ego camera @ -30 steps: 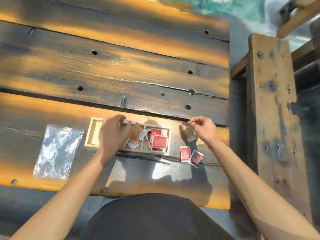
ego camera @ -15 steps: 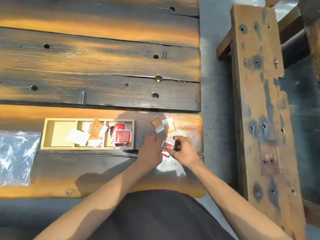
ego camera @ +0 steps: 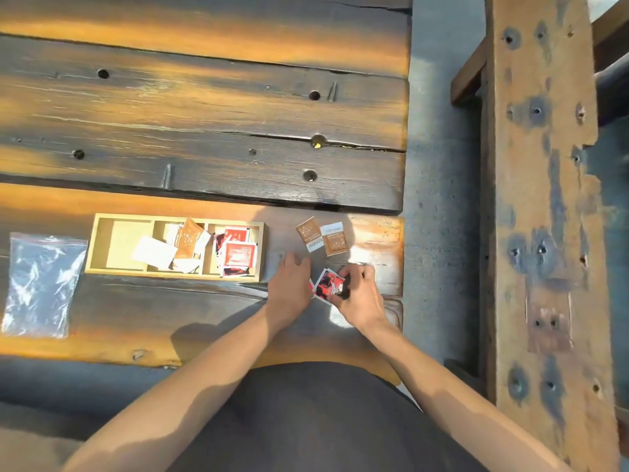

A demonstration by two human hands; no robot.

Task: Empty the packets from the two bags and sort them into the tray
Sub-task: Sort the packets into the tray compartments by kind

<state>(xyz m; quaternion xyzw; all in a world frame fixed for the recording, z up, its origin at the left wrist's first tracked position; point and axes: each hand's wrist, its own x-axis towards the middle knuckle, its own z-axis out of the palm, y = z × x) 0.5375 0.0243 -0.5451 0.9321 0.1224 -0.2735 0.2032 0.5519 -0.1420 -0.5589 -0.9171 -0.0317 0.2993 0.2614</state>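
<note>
Weathered dark planks streaked with orange make up the table, bored with bolt holes; to its right stands a rough wooden bench across a strip of grey floor; near the table's front edge lies a pale wooden tray with three compartments, the left one bare save for the corner of a white packet that overlaps from the middle one; the middle compartment holds white and brown packets, one brown packet tilted on top; the right compartment holds a pile of red packets; left of the tray, apart from it, a clear plastic bag lies flat; right of the tray two brown packets rest side by side on the table, touching; just in front of them the left hand lies palm down with its fingers curled, and whether it grips anything I cannot tell; the right hand pinches a red-and-black packet between thumb and fingertips, its near edge by the left hand.
</note>
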